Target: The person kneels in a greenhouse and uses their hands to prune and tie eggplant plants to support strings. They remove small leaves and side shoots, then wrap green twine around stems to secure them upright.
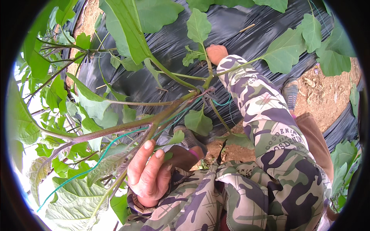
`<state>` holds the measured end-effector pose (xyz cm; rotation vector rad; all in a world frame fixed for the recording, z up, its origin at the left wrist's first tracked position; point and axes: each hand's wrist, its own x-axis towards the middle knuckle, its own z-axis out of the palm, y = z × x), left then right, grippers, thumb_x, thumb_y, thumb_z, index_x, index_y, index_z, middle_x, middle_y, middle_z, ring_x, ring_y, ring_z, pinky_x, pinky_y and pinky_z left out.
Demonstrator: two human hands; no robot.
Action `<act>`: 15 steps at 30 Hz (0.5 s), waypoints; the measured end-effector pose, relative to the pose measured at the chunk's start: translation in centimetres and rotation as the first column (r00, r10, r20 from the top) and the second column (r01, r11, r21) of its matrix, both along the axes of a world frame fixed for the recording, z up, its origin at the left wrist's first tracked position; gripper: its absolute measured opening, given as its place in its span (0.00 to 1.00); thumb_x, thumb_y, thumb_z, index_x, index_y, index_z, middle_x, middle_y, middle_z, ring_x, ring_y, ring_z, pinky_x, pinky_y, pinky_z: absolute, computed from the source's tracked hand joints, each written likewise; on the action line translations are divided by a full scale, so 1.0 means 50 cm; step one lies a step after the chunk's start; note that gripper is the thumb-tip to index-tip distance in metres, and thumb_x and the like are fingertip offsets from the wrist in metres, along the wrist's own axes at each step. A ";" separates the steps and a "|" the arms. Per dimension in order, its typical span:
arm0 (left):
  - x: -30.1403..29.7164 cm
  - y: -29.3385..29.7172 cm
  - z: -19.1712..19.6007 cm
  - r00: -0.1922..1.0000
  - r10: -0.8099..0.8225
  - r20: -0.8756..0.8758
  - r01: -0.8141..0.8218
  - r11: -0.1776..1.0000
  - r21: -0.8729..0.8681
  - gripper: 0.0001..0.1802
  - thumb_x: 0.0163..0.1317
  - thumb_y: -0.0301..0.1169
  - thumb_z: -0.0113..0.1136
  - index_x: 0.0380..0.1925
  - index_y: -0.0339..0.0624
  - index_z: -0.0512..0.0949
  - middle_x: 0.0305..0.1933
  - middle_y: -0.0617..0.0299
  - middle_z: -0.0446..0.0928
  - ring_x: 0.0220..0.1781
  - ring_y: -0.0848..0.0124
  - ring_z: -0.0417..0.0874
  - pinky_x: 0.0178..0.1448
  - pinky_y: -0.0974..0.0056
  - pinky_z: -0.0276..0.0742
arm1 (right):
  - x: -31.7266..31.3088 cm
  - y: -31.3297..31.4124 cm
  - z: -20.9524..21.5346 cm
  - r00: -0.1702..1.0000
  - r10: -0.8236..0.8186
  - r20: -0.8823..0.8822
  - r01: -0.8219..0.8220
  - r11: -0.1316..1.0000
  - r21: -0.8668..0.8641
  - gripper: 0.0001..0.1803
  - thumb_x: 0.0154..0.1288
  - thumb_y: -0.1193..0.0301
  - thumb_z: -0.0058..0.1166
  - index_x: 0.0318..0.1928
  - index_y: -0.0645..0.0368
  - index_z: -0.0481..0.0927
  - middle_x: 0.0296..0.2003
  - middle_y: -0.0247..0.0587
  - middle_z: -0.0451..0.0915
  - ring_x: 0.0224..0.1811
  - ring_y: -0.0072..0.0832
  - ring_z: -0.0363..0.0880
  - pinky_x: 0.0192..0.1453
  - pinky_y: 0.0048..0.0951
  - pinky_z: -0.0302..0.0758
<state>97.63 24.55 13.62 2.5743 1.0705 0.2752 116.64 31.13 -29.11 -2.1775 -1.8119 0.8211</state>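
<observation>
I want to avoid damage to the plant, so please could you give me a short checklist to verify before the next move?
1. Left hand free of the green twine: ok, no loop shows around its visible fingers.
2. Left fingertips off the thick stem: cannot tell, they overlap in this view.
3. Right hand fully visible: not ok, its fingers are mostly hidden.
4. Right hand off the black film: cannot tell from this angle.
5. Thick stem unbroken: ok, where it shows.
6. Twine knotted near the fork: cannot tell, too small.
</observation>
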 end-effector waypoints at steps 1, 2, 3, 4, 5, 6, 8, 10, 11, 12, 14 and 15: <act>0.007 0.003 0.000 1.000 0.004 0.005 -0.004 1.000 -0.002 0.17 0.44 0.21 0.63 0.38 0.32 0.78 0.48 0.43 0.74 0.45 0.57 0.78 0.49 0.65 0.76 | -0.002 0.002 -0.004 1.000 -0.014 0.003 0.014 1.000 -0.015 0.08 0.55 0.68 0.46 0.30 0.53 0.79 0.33 0.42 0.78 0.38 0.37 0.78 0.42 0.36 0.74; 0.013 0.005 -0.001 1.000 -0.021 0.005 0.021 1.000 0.001 0.17 0.43 0.21 0.63 0.38 0.33 0.78 0.47 0.43 0.74 0.45 0.57 0.78 0.49 0.65 0.76 | -0.004 0.003 -0.006 1.000 -0.021 -0.007 0.021 1.000 -0.018 0.08 0.54 0.68 0.46 0.31 0.53 0.78 0.33 0.42 0.78 0.39 0.37 0.78 0.41 0.36 0.74; 0.015 0.007 -0.002 1.000 0.003 0.003 -0.003 1.000 0.005 0.17 0.43 0.21 0.63 0.38 0.33 0.78 0.47 0.44 0.74 0.45 0.57 0.78 0.49 0.65 0.76 | -0.004 0.006 -0.007 1.000 -0.022 -0.011 0.021 0.999 -0.029 0.08 0.54 0.68 0.46 0.32 0.53 0.78 0.34 0.42 0.77 0.39 0.37 0.78 0.41 0.36 0.74; 0.015 0.007 -0.004 1.000 -0.002 -0.004 0.002 1.000 0.016 0.17 0.43 0.21 0.63 0.38 0.33 0.78 0.47 0.44 0.74 0.45 0.57 0.78 0.49 0.64 0.76 | -0.001 0.001 -0.004 0.994 -0.102 -0.027 0.105 0.981 0.164 0.09 0.54 0.69 0.47 0.34 0.52 0.78 0.34 0.43 0.76 0.38 0.38 0.78 0.40 0.37 0.74; 0.011 0.006 -0.007 0.999 -0.032 0.018 0.031 0.999 0.044 0.17 0.43 0.21 0.63 0.38 0.33 0.78 0.47 0.44 0.74 0.45 0.57 0.78 0.49 0.64 0.75 | 0.004 0.002 0.003 0.966 -0.238 -0.099 0.245 0.967 0.064 0.10 0.53 0.70 0.47 0.37 0.52 0.77 0.35 0.44 0.75 0.38 0.42 0.76 0.40 0.40 0.72; 0.003 0.002 -0.008 1.000 -0.024 -0.018 0.025 0.999 0.033 0.18 0.42 0.21 0.63 0.38 0.33 0.78 0.47 0.44 0.74 0.45 0.57 0.78 0.49 0.64 0.75 | 0.009 -0.005 0.014 0.921 -0.334 -0.201 0.369 0.913 0.176 0.10 0.53 0.70 0.47 0.37 0.53 0.76 0.36 0.44 0.75 0.38 0.44 0.75 0.40 0.42 0.71; -0.016 -0.005 0.004 1.000 -0.015 -0.022 0.016 0.999 0.033 0.20 0.41 0.20 0.63 0.39 0.34 0.78 0.47 0.44 0.75 0.46 0.56 0.78 0.49 0.63 0.75 | 0.017 -0.025 0.050 0.797 -0.471 -0.378 0.580 0.772 0.261 0.11 0.53 0.69 0.47 0.38 0.54 0.75 0.36 0.46 0.75 0.38 0.47 0.73 0.40 0.44 0.69; -0.029 -0.016 0.023 0.997 -0.078 -0.025 0.079 0.996 0.031 0.21 0.41 0.20 0.63 0.41 0.34 0.78 0.48 0.46 0.75 0.47 0.56 0.77 0.51 0.62 0.73 | 0.022 -0.063 0.100 0.699 -0.607 -0.379 0.688 0.715 0.123 0.11 0.54 0.67 0.47 0.38 0.55 0.75 0.34 0.48 0.76 0.38 0.49 0.73 0.41 0.44 0.69; -0.029 -0.019 0.036 0.990 -0.085 -0.109 0.087 0.996 0.014 0.21 0.41 0.20 0.63 0.41 0.34 0.78 0.48 0.46 0.75 0.48 0.56 0.77 0.51 0.61 0.72 | 0.026 -0.084 0.117 0.651 -0.653 -0.388 0.738 0.664 0.120 0.11 0.55 0.67 0.48 0.37 0.55 0.75 0.34 0.49 0.76 0.38 0.50 0.73 0.41 0.44 0.69; -0.032 -0.004 0.066 0.997 -0.060 -0.047 0.059 0.998 -0.013 0.21 0.42 0.20 0.62 0.42 0.34 0.77 0.48 0.48 0.75 0.48 0.55 0.77 0.52 0.60 0.72 | 0.021 -0.104 0.146 0.695 -0.645 -0.319 0.715 0.668 0.206 0.11 0.57 0.66 0.47 0.36 0.59 0.75 0.26 0.50 0.77 0.30 0.45 0.77 0.35 0.40 0.72; -0.027 0.023 0.111 0.993 -0.112 0.043 0.114 0.992 -0.047 0.20 0.43 0.19 0.61 0.42 0.36 0.77 0.48 0.50 0.75 0.49 0.56 0.76 0.52 0.60 0.71 | -0.010 -0.150 0.191 0.549 -0.715 -0.433 0.791 0.612 -0.007 0.10 0.57 0.67 0.48 0.34 0.61 0.75 0.22 0.47 0.76 0.22 0.38 0.76 0.27 0.36 0.71; -0.018 0.025 0.108 0.977 -0.174 0.122 0.176 0.984 -0.003 0.20 0.43 0.19 0.61 0.42 0.37 0.77 0.48 0.51 0.75 0.49 0.56 0.76 0.52 0.60 0.71 | -0.007 -0.179 0.200 0.473 -0.728 -0.497 0.811 0.580 -0.078 0.10 0.57 0.67 0.48 0.33 0.63 0.74 0.20 0.45 0.76 0.18 0.35 0.76 0.23 0.34 0.71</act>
